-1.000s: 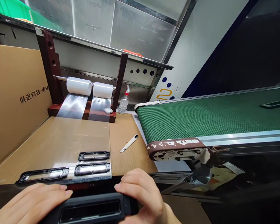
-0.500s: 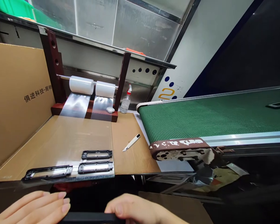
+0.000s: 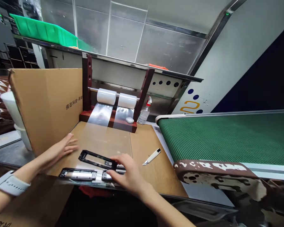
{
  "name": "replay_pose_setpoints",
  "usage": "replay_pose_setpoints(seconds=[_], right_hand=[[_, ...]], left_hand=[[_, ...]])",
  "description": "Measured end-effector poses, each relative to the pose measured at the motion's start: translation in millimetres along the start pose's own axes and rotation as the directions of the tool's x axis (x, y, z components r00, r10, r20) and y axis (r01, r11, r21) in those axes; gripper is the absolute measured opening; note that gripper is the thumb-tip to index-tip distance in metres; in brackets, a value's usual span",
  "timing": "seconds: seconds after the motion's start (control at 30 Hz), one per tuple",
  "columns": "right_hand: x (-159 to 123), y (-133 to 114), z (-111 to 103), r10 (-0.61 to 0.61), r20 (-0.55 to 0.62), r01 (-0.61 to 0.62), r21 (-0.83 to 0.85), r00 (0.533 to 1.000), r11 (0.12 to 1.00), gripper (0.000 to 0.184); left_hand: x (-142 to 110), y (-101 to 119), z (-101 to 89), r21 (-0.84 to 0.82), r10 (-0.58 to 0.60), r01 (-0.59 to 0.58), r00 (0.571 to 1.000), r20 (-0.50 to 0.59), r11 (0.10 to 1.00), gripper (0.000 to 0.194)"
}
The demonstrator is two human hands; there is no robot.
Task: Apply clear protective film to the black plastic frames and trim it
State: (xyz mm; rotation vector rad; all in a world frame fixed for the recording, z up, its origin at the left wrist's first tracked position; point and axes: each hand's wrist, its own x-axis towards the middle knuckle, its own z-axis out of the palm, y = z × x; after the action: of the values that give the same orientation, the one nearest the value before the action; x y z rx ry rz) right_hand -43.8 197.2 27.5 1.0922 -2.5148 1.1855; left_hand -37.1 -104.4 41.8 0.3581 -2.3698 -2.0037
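Observation:
My right hand [image 3: 125,171] grips the right end of a long black rectangular frame [image 3: 94,159] between thumb and fingers, tilted above the bench. Beneath and beside it, a second black frame [image 3: 78,174] lies near the bench's front edge. Another such frame [image 3: 106,175] is partly covered by my right hand. My left hand [image 3: 66,147], with fingers apart and nothing in them, is by the cardboard panel to the left of the held frame. A white watch [image 3: 12,183] is on the left wrist.
Two film rolls [image 3: 127,101] hang on a dark red stand [image 3: 86,85]. A spray bottle [image 3: 144,113] stands beside it. A white craft knife [image 3: 151,157] lies on the cardboard mat. On the right runs a green conveyor belt [image 3: 217,135]; at left rises a cardboard panel [image 3: 47,107].
Both hands have come up from below the bench edge to over the bench. The right hand now holds the frame above the others; the left hand has opened outward. The view has shifted left.

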Motion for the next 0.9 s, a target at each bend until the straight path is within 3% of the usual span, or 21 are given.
replay_pose_setpoints(seconds=[0.13, 0.3, 0.67, 0.9], right_hand=[[25, 15, 33, -0.052, 0.040, 0.059, -0.203, 0.998, 0.977, 0.033], [39, 17, 46, -0.029, 0.120, 0.060, -0.257, 0.992, 0.965, 0.032], [53, 14, 55, 0.006, 0.213, 0.051, -0.262, 0.977, 0.964, 0.031], [52, 18, 59, 0.013, 0.216, 0.049, -0.279, 0.976, 0.959, 0.030]], left_hand=[[7, -11, 2.6, -0.075, -0.156, 0.173, 0.968, 0.197, 0.982, 0.095], [6, -20, -4.1, -0.119, -0.199, 0.249, 0.925, 0.325, 0.961, 0.095], [14, -33, -8.4, -0.166, -0.195, 0.273, 0.906, 0.374, 0.948, 0.088], [14, -40, -10.3, -0.101, -0.156, 0.206, 0.919, 0.362, 0.973, 0.082]])
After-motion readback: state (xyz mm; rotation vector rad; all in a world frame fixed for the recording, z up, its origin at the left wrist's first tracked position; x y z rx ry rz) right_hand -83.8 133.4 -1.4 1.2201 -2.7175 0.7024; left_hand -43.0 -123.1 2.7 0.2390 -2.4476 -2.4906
